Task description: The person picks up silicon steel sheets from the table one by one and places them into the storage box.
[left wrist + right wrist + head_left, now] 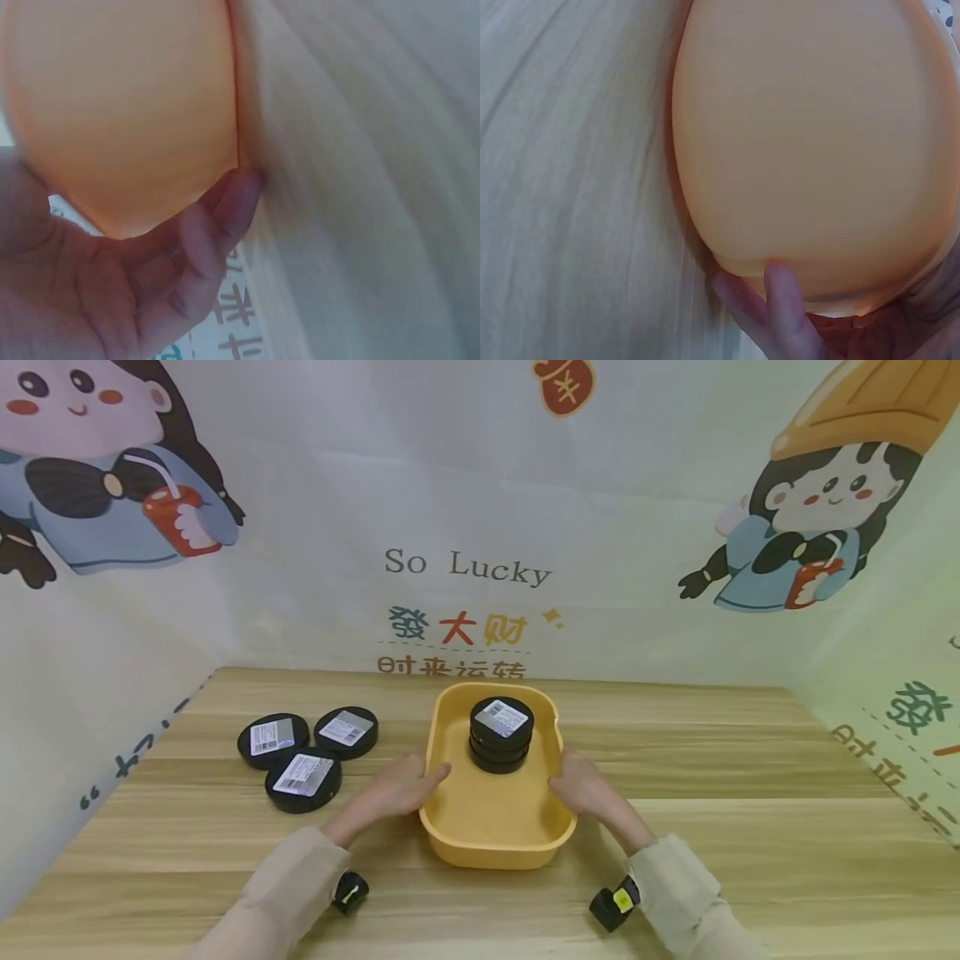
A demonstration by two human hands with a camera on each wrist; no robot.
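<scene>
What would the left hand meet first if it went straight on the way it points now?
The left hand would meet the left wall of the yellow, rounded rectangular, plastic-looking tray, which it grips. Past that wall, the stack of round black discs seems roughly in line, though depth is unclear.

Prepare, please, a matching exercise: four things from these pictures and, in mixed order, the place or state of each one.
1. container
2. stacked black discs
3. loose black discs
4. "So Lucky" lettering

A. on the table, left of the container
B. on the back wall
C. held between left hand and right hand
D. inside the container

Pairs: 1-C, 2-D, 3-A, 4-B
</scene>
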